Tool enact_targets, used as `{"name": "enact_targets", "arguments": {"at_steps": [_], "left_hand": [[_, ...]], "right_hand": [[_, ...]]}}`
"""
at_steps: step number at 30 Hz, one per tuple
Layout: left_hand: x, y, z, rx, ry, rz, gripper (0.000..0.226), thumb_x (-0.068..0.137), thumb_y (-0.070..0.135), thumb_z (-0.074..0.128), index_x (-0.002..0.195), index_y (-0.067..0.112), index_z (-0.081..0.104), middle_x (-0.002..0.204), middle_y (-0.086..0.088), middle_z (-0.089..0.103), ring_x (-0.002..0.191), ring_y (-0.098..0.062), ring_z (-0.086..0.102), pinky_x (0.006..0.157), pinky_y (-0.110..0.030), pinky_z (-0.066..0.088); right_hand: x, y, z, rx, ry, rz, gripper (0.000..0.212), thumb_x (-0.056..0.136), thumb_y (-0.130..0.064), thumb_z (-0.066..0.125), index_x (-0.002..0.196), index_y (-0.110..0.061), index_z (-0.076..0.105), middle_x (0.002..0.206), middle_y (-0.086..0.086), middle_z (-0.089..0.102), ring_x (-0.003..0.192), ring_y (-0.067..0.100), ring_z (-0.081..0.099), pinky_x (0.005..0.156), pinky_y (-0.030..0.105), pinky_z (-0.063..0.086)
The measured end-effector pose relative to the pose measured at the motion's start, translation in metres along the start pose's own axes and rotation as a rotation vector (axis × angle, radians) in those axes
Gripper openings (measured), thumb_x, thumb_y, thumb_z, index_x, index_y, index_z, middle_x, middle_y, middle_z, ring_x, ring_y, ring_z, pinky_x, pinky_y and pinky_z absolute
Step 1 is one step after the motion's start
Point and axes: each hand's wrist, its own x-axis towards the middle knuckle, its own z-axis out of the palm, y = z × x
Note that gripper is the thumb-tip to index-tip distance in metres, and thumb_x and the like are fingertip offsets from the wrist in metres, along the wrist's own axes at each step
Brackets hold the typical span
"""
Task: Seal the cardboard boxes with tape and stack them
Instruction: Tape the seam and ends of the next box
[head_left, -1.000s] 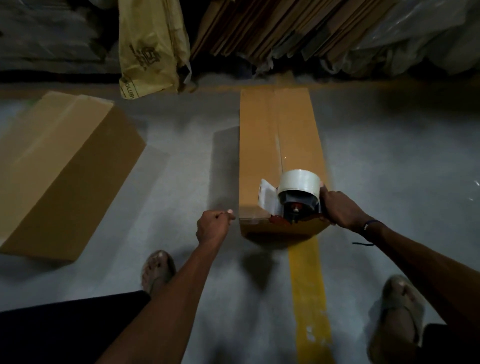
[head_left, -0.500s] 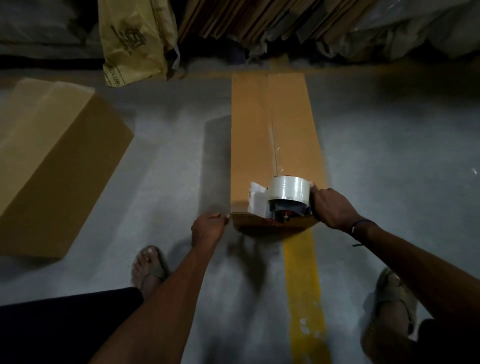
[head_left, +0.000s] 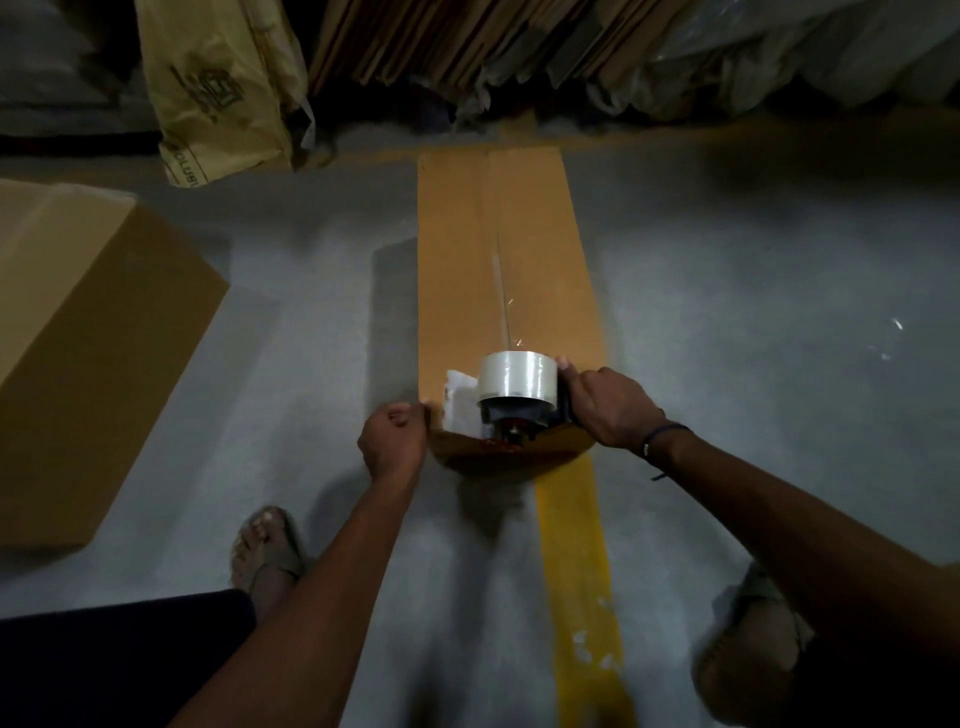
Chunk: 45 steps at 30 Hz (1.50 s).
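Grey concrete floor (head_left: 727, 312) is spanned by a long cardboard box (head_left: 457, 270); at its near end a tape dispenser (head_left: 514, 400) is gripped by the right hand (head_left: 613, 410); the box's near-left corner is touched by the curled left hand (head_left: 395, 441).

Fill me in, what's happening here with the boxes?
A person is taping a long cardboard box shut on the floor. The right hand grips a tape dispenser at the box's near end, with a strip of tape already laid along the top seam. The left hand is at the near left corner, fingers curled. A second box lies apart on the left; nothing is stacked yet.
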Motion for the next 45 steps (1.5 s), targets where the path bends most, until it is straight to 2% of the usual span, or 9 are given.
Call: {"name": "enact_targets", "arguments": {"at_steps": [6,8,18,25,30,32,36,40,45], "left_hand": [[-0.015,-0.005,0.007,0.053,0.012,0.108,0.029,0.083,0.024,0.084,0.108,0.011,0.078,0.103,-0.008,0.077,0.096,-0.026,0.071,0.078,-0.026,0.046],[-0.018,-0.007,0.009,0.077,0.04,0.153,0.024,0.082,0.024,0.084,0.102,0.012,0.079,0.098,-0.007,0.078,0.093,-0.027,0.073,0.078,-0.029,0.05],[-0.018,-0.011,0.009,0.031,0.058,0.199,0.036,0.078,0.042,0.088,0.094,0.011,0.078,0.088,-0.009,0.076,0.087,-0.028,0.071,0.077,-0.032,0.051],[-0.027,0.007,0.008,0.262,0.141,0.227,0.051,0.075,0.039,0.09,0.113,0.019,0.063,0.119,-0.013,0.059,0.11,-0.039,0.06,0.092,-0.056,0.052],[-0.059,0.049,0.057,0.084,-0.079,0.575,0.032,0.077,0.006,0.08,0.103,0.02,0.067,0.101,-0.002,0.062,0.086,-0.018,0.062,0.074,-0.032,0.054],[-0.079,0.077,0.091,-0.032,-0.34,0.49,0.008,0.089,0.017,0.072,0.096,0.021,0.072,0.092,0.0,0.071,0.082,-0.019,0.067,0.074,-0.029,0.056],[-0.091,0.091,0.146,-0.42,-0.621,0.02,0.038,0.09,0.05,0.053,0.089,0.022,0.079,0.095,-0.01,0.076,0.096,-0.036,0.069,0.086,-0.045,0.054],[-0.105,0.089,0.146,-0.271,-0.447,0.129,0.086,0.084,0.084,0.033,0.117,0.016,0.073,0.125,-0.013,0.071,0.116,-0.033,0.064,0.105,-0.046,0.05],[-0.109,0.08,0.144,-0.222,-0.49,0.38,0.082,0.084,0.088,0.035,0.098,0.016,0.07,0.098,-0.009,0.072,0.097,-0.032,0.066,0.089,-0.055,0.053]], "right_hand": [[0.0,0.0,-0.002,-0.043,-0.005,0.002,0.084,0.101,-0.055,-0.009,0.147,-0.01,0.045,0.078,0.01,0.059,0.072,0.026,0.055,0.068,0.041,0.045],[0.001,-0.001,-0.003,-0.092,-0.013,-0.023,0.083,0.101,-0.056,-0.008,0.157,-0.01,0.032,0.079,0.008,0.056,0.071,0.022,0.049,0.065,0.037,0.037],[-0.035,0.122,-0.042,-0.215,-0.034,-0.062,0.062,0.092,-0.02,0.052,0.143,0.013,0.037,0.07,0.03,0.062,0.056,0.047,0.061,0.046,0.047,0.051],[-0.04,0.15,-0.069,-0.113,-0.059,0.044,0.114,0.087,-0.075,-0.014,0.137,0.005,0.049,0.085,0.026,0.064,0.08,0.043,0.061,0.068,0.037,0.037],[-0.035,0.151,-0.08,-0.067,-0.166,-0.006,0.138,0.067,-0.088,-0.028,0.126,0.006,0.055,0.078,0.017,0.063,0.074,0.034,0.059,0.068,0.032,0.034],[-0.033,0.152,-0.079,-0.072,-0.182,-0.059,0.126,0.076,-0.084,-0.018,0.147,0.001,0.043,0.085,0.025,0.066,0.075,0.038,0.06,0.068,0.036,0.037],[-0.042,0.161,-0.068,0.038,-0.172,-0.07,0.069,0.097,-0.037,0.028,0.156,-0.005,0.016,0.065,0.024,0.062,0.05,0.041,0.058,0.049,0.039,0.046],[-0.041,0.153,-0.075,0.122,-0.215,0.205,0.076,0.107,-0.055,0.014,0.126,0.006,0.054,0.073,0.012,0.055,0.066,0.029,0.054,0.072,0.039,0.042],[-0.045,0.175,-0.065,0.13,-0.291,0.026,0.078,0.094,-0.041,0.035,0.145,0.018,0.033,0.073,0.026,0.064,0.057,0.039,0.059,0.057,0.039,0.045]]}}
